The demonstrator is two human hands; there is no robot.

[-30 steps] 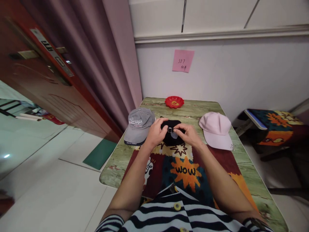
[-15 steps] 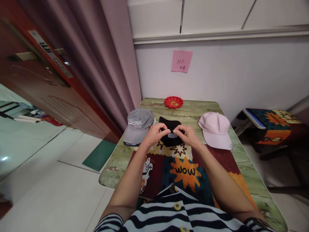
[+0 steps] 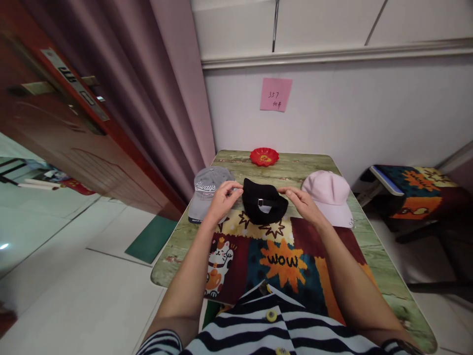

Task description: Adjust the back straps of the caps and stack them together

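Observation:
A black cap (image 3: 258, 190) lies in the middle of the table, its back strap and small metal buckle (image 3: 260, 202) facing me. My left hand (image 3: 224, 198) is at the cap's left side, fingers loosely bent and apart, the tips close to the fabric. On the other side my right hand (image 3: 301, 201) has its fingers stretched toward the cap's right edge; whether the tips touch it I cannot tell. Left of them sits a grey cap (image 3: 205, 190) with white lettering, partly behind my left hand. A pale pink cap (image 3: 327, 190) rests to the right, just beyond my right hand.
A red scalloped dish (image 3: 264, 157) stands at the table's far edge. A colourful cloth (image 3: 283, 261) covers the near part of the wood-patterned table (image 3: 170, 261). A pink note (image 3: 276, 94) is on the wall. A stool (image 3: 421, 187) stands at right, a door (image 3: 55, 128) at left.
My hands have parted from the strap at the middle of the black cap and moved out to its left and right sides. The buckle now shows.

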